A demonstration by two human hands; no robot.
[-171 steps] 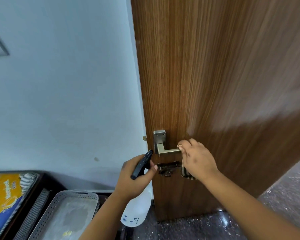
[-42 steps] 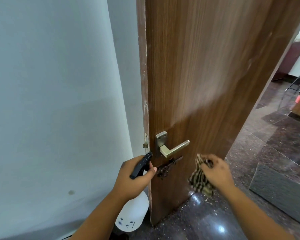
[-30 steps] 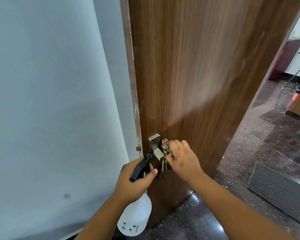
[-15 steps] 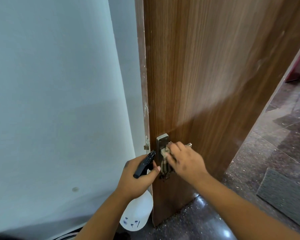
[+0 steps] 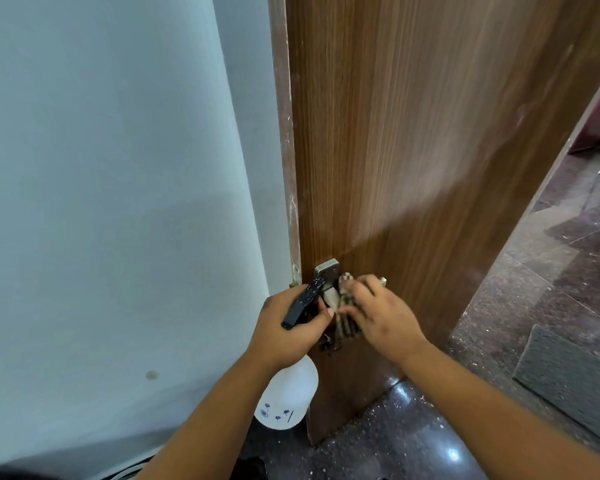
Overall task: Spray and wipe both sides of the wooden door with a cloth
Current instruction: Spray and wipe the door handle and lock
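door [image 5: 413,150]: brown wood grain, standing ajar, narrow latch edge facing the camera, paint chipped along that edge; fills centre and upper right of view.
handle [image 5: 328,277]: metal lever on a square plate, low on the door face near the latch edge; lever mostly hidden by cloth and hand, tip just shows.
cloth [image 5: 345,322]: striped/checked, bunched over the lever, loose end hanging below it against the door.
right hand [image 5: 381,315]: over the lever, fingers curled down, gripping the cloth onto the handle.
left hand [image 5: 288,327]: just beside the right one, at the door edge, fingers wrapped round the sprayer neck, thumb up by the head.
spray bottle [image 5: 286,398]: white body hanging below the left fist, black trigger head sticking up above it, nozzle near the handle plate.
wall [image 5: 118,202]: pale, left of door, one small dark spot low down.
floor [image 5: 534,323]: dark speckled stone, glossy; grey mat [image 5: 575,379] at right.
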